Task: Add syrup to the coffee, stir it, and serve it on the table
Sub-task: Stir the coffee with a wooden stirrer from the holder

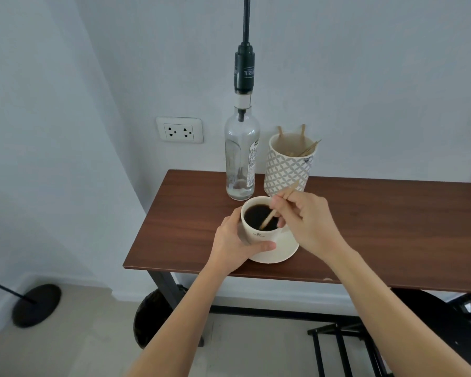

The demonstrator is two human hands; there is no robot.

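Left hand (230, 240) around coffee cup (259, 232), right hand (307, 221) pinching stirrer (269, 217) inside.

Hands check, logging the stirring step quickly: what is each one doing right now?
Left hand: closed around the coffee cup.
Right hand: closed on the wooden stirrer, tip in the coffee.

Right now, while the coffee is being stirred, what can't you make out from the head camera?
- Pump top of the syrup bottle: cut off by the top edge.
- Lower tip of the stir stick: sunk in dark coffee inside the cup.
- Saucer: mostly hidden by the cup and the right hand.
- Cup's left side: covered by the left hand.
- Bottle label text: too small to read.
- Table: right end cut off.
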